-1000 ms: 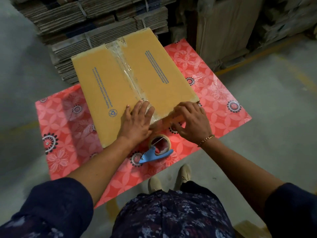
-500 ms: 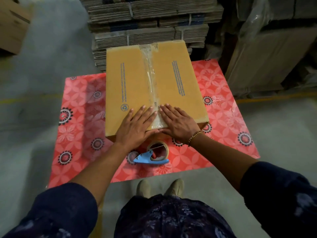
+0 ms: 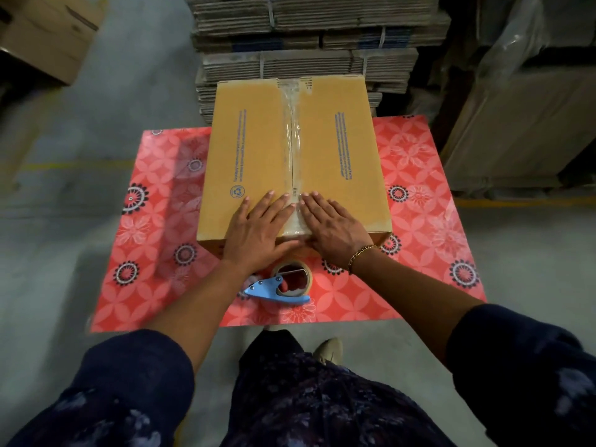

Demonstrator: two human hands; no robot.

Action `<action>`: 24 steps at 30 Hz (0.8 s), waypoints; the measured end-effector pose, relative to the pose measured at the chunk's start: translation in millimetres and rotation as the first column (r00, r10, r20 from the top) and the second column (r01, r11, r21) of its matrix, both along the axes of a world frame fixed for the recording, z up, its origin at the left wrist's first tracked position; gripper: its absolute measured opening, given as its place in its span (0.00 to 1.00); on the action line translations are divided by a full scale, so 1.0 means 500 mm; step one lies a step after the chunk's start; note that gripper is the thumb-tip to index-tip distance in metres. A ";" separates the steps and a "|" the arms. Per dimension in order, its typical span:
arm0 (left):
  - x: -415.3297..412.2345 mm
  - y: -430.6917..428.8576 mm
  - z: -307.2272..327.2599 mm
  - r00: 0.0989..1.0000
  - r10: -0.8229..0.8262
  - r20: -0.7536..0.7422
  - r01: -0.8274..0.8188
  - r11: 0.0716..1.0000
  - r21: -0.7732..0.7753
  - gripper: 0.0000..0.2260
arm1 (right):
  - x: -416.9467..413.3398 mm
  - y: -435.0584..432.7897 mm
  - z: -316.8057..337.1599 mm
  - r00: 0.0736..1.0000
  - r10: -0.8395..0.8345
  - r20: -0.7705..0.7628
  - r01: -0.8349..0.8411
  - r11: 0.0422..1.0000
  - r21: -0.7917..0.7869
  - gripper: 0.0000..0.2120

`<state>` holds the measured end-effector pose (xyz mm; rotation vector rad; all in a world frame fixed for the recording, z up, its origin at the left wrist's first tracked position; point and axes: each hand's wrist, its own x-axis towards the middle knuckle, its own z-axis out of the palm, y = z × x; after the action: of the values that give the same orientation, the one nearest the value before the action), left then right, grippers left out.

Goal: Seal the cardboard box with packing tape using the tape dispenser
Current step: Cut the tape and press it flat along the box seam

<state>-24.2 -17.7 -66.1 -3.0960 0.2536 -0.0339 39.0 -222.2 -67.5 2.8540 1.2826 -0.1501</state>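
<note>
1. There is 1 view only, from a head-worn wide-angle camera, so no second view shares the scene.
2. It looks forward and steeply down onto the cardboard box [image 3: 295,159], which sits mid-frame on a red flowered counter [image 3: 419,221].
3. The camera is close: both forearms reach in from the bottom edge toward the box's near end, and the wearer's dark clothing and a shoe [image 3: 329,350] fill the frame below the counter.
4. Beyond the box's far end, stacked flat cardboard [image 3: 306,43] fills the top edge.
5. Straight lines bow toward the frame edges.
</note>
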 end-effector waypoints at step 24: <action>0.002 0.008 -0.010 0.998 -0.064 0.009 0.063 0.996 0.068 0.35 | 0.006 -0.006 0.006 0.998 0.016 -0.057 -0.014 0.999 0.041 0.39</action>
<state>-23.3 -13.7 -71.1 -3.0193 0.3451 -0.0442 41.9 -225.2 -64.7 2.8938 1.3322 -0.2093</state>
